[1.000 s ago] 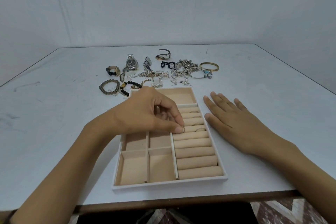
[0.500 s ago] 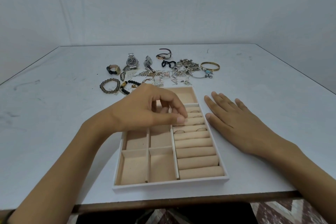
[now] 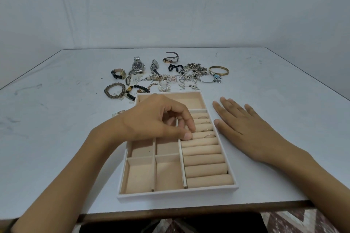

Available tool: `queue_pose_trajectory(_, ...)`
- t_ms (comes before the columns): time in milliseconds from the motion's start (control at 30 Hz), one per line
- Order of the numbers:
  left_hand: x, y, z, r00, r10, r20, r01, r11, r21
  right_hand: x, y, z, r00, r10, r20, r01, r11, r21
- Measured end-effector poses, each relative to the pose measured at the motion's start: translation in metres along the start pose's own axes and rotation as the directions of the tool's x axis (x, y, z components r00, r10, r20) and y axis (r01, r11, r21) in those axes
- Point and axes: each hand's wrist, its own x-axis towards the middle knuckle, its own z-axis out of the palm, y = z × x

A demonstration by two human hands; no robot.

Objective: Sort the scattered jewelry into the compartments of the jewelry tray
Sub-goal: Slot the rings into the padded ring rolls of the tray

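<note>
The beige jewelry tray (image 3: 178,194) lies at the table's near edge. My left hand (image 3: 155,119) hovers over its middle, thumb and forefinger pinched and pressing down at the left end of the ring rolls; whatever is under the tips is hidden. A ring (image 3: 209,135) and a few others stand in the upper rolls. My right hand (image 3: 244,128) rests flat on the table, touching the tray's right side. Beyond the tray lie a silver watch (image 3: 137,65), a grey bead bracelet (image 3: 114,91), a gold bangle (image 3: 218,70) and a tangle of chains (image 3: 191,73).
A black-strap watch (image 3: 118,73) and a black bead bracelet (image 3: 140,89) lie at the back left. A small pale item (image 3: 118,113) peeks out beside my left wrist. The tray's square compartments and lower rolls hold nothing. The table's front edge runs just below the tray.
My left hand lifted slightly off the ring rolls, showing a ring in the slot, then came down again with its thumb on that spot. My right hand stayed still.
</note>
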Motion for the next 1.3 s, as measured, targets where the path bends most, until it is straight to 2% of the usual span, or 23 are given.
queue_pose_trajectory(300,0.0,-0.003,-0.004,1.0,0.014,-0.015,-0.014,0.999,-0.041,-0.001,-0.001,-0.003,1.0,0.008,0.002,-0.008,1.0,0.021)
queue_pose_trajectory(400,0.0,-0.005,-0.007,0.997,0.009,-0.071,-0.014,0.997,-0.072,-0.002,-0.003,-0.013,1.0,0.002,-0.004,-0.002,0.999,0.035)
queue_pose_trajectory(533,0.005,-0.01,-0.012,0.989,0.003,-0.147,-0.002,1.0,0.004,0.009,0.001,-0.036,1.0,0.008,-0.008,-0.007,0.998,0.056)
queue_pose_trajectory(600,0.009,-0.014,-0.016,0.984,-0.012,-0.179,0.014,1.0,0.012,0.021,0.007,-0.048,1.0,0.013,-0.013,-0.011,0.99,0.14)
queue_pose_trajectory(700,0.02,-0.02,-0.026,0.966,-0.029,-0.255,0.045,0.997,0.057,0.046,0.013,-0.062,0.996,0.015,-0.09,0.012,0.959,0.285)
queue_pose_trajectory(867,0.05,-0.033,-0.049,0.924,-0.094,-0.371,0.161,0.975,0.154,0.102,0.012,-0.073,0.962,0.061,-0.266,0.044,0.927,0.371)
queue_pose_trajectory(1033,0.088,-0.061,-0.063,0.868,-0.172,-0.465,0.277,0.946,0.167,0.151,0.004,-0.068,0.927,0.148,-0.344,-0.008,0.926,0.379)
queue_pose_trajectory(1133,0.108,-0.072,-0.057,0.885,-0.18,-0.43,0.322,0.903,0.285,0.174,-0.002,-0.062,0.924,0.157,-0.35,-0.02,0.931,0.365)
queue_pose_trajectory(1300,0.131,-0.088,-0.055,0.904,-0.144,-0.403,0.372,0.728,0.576,0.208,-0.01,-0.05,0.936,0.137,-0.324,-0.03,0.949,0.314)
